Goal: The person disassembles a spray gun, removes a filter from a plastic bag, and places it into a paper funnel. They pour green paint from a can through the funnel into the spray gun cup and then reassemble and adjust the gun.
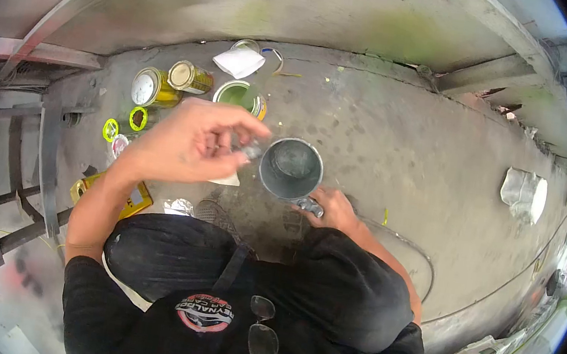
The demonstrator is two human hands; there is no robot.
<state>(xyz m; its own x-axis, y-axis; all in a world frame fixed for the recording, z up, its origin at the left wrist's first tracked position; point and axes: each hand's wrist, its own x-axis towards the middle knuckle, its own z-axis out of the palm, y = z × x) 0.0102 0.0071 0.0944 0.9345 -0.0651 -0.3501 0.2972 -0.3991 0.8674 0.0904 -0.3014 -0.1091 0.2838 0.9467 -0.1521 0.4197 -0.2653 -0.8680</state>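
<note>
My right hand [335,209] is closed around the silvery body of a spray gun [309,207]. Its round grey cup [291,169] faces up, uncovered, with its inside showing. My left hand [195,138] hovers just left of the cup, thumb and fingers curled together. Between its fingertips is a small shiny piece [251,150], blurred, whose kind I cannot make out. Beyond that hand stands an open can with a greenish inside [237,94], partly hidden.
Two tins [155,88] [190,77] and a white cloth or paper [239,61] lie on the concrete floor ahead left. A yellow can [137,202] is by my left knee. A hose [423,256] curves right. A crumpled whitish container [524,196] lies far right.
</note>
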